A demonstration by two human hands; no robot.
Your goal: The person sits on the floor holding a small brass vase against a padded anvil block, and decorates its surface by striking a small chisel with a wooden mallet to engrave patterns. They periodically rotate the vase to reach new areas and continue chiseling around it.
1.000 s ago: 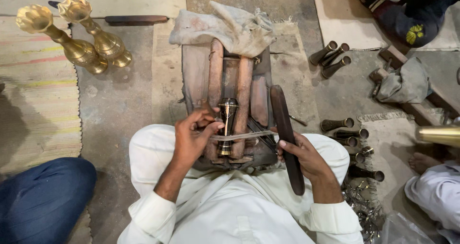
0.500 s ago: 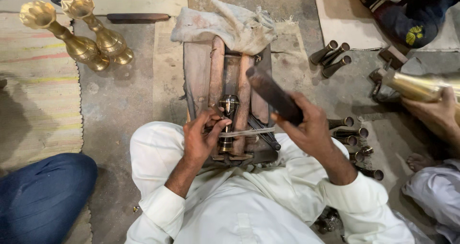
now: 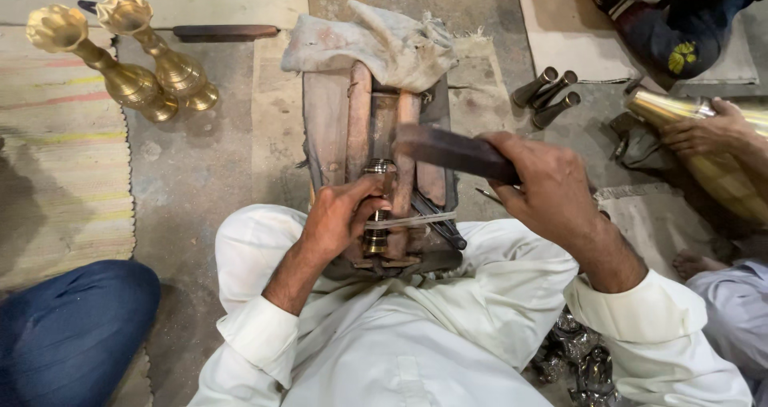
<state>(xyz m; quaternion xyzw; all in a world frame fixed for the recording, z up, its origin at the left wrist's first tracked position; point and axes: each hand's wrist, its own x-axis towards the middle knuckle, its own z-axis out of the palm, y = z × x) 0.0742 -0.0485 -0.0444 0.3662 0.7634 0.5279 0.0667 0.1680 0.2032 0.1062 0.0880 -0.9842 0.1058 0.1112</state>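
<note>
On the wooden block between the knees, the left hand pinches a small brass fitting upright, while the right hand grips a dark bar raised just above it.

The left hand grips a small brass fitting standing upright on a worn wooden block at the centre. The right hand holds a dark wooden bar raised over the block, pointing toward nine o'clock. A dirty cloth drapes the block's far end at twelve o'clock. Two brass vases lie on the floor at ten o'clock. Three dark tubes lie at two o'clock, beside another person's hand resting on a large brass vessel.
</note>
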